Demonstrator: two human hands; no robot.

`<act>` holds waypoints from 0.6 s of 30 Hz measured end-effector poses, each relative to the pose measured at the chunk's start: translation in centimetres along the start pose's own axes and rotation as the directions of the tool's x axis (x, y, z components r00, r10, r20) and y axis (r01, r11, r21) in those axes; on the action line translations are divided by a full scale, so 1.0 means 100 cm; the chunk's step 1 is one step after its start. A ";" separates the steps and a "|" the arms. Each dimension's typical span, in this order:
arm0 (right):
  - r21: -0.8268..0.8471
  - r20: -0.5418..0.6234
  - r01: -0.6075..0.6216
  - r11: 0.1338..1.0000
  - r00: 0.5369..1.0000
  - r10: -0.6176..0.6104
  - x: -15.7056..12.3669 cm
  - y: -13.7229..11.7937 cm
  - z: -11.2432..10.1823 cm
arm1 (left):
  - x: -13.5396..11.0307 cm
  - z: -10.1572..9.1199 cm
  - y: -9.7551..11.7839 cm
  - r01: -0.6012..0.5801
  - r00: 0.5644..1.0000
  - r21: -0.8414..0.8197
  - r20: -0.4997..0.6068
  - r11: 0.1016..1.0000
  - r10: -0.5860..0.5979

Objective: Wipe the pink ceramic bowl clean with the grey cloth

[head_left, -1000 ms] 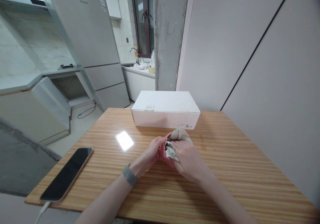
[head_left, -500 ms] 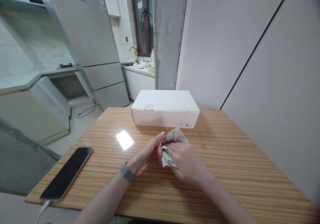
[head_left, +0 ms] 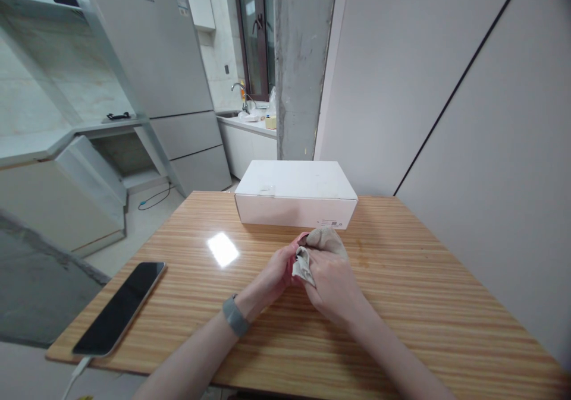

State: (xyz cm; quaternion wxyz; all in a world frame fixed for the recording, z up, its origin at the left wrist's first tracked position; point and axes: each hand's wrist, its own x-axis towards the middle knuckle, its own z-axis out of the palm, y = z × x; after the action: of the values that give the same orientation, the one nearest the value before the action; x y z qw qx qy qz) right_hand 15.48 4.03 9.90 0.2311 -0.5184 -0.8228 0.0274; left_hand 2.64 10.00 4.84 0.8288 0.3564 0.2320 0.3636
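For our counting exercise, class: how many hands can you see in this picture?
2: the left hand, wearing a grey wristband, and the right hand, together holding a crumpled beige cloth.

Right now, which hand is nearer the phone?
Left. The left hand is to the right of the smartphone, apart from it; the right hand, on the beige cloth, lies farther right, past the left hand.

Left hand (head_left: 277, 267) shifted inward toward the right hand (head_left: 333, 284), grey wristband (head_left: 235, 315) moved with it, lower flap of the beige cloth (head_left: 303, 267) now shorter and drawn up between both hands, less of it hanging below the fingers
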 end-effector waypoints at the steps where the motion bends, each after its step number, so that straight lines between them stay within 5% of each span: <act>1: -0.001 0.003 0.026 1.000 1.000 -0.026 0.000 0.002 -0.002 | -0.001 0.002 0.000 -0.013 1.000 -0.033 0.028 0.999 0.014; 5: 0.054 0.043 0.142 0.988 0.989 -0.144 -0.002 0.009 -0.011 | -0.003 0.000 0.002 0.014 0.998 -0.066 0.066 0.998 -0.010; 12: 0.153 0.111 0.203 0.967 0.969 -0.220 -0.008 0.005 -0.012 | -0.010 -0.007 0.015 0.231 0.973 0.114 -0.026 0.966 -0.229; 18: 0.150 0.086 0.152 0.977 0.982 -0.166 -0.003 0.006 -0.009 | -0.005 -0.004 0.008 0.069 0.992 0.128 -0.116 0.989 -0.054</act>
State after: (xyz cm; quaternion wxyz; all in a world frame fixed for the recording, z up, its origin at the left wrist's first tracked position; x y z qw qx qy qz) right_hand 16.44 3.83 10.43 0.2285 -0.4311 -0.8679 0.0932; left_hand 1.72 10.12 5.29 0.7999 0.3821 0.3126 0.3414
